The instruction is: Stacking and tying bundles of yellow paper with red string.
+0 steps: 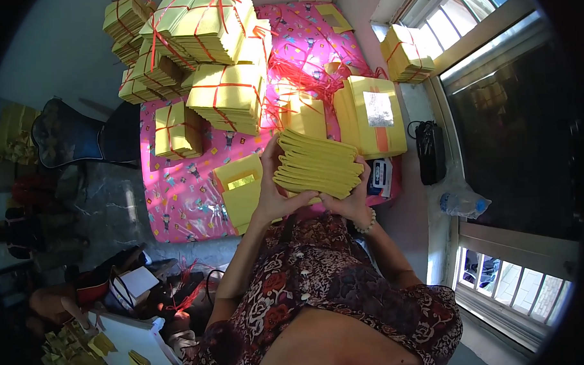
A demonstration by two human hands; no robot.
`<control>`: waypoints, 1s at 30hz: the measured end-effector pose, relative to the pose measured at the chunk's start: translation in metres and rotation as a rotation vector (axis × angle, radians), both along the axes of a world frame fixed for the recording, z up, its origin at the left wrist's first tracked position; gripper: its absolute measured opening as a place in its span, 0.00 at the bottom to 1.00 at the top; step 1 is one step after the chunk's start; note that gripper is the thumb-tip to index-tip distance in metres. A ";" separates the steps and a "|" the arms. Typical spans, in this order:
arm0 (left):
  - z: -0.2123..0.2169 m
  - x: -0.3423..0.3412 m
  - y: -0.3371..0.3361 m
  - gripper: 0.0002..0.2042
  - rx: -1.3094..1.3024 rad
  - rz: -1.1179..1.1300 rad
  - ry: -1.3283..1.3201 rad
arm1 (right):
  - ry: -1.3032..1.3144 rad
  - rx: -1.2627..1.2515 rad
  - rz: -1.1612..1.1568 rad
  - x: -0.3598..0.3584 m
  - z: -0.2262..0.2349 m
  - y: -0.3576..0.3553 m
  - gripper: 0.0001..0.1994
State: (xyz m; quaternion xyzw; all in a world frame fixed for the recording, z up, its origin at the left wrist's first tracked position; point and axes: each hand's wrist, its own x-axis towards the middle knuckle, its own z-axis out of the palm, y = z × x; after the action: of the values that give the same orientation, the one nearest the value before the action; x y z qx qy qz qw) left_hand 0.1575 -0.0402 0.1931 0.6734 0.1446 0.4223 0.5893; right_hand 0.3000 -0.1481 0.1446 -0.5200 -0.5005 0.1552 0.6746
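Note:
Between my two hands is a thick stack of yellow paper envelopes [317, 163], its layered folded edges facing me. My left hand [270, 191] grips the left side, thumb along the lower edge. At the right side and lower corner, my right hand [353, 205] closes on the same stack; a beaded bracelet is on that wrist. Beneath and to the left, flat yellow envelopes [243, 207] lie on the pink patterned table cover [200, 214]. Just beyond my right hand stands a larger yellow pile [360, 119] with a whitish label. The fingers behind the stack are partly hidden.
Yellow bundles [221, 98] tied with red ribbon are piled at the far left. Loose red ribbon [307, 76] lies behind the stack. A black case [429, 153] and a plastic bottle [463, 204] rest on the right sill. A chair [68, 133] stands left.

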 end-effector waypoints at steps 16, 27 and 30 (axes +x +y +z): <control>0.000 -0.001 -0.001 0.42 0.089 0.104 -0.024 | 0.074 -0.114 -0.004 0.002 -0.008 -0.003 0.47; -0.007 0.001 -0.005 0.42 0.117 0.191 -0.005 | 0.115 -0.097 -0.009 -0.001 -0.003 -0.001 0.47; -0.008 0.001 -0.005 0.43 0.114 0.193 -0.006 | 0.149 -0.120 0.002 -0.001 0.001 0.000 0.47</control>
State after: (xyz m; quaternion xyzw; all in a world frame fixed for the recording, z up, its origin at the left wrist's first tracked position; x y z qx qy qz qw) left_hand 0.1582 -0.0451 0.1851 0.6876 0.1827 0.4867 0.5069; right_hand 0.2986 -0.1486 0.1455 -0.5460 -0.4393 0.2235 0.6775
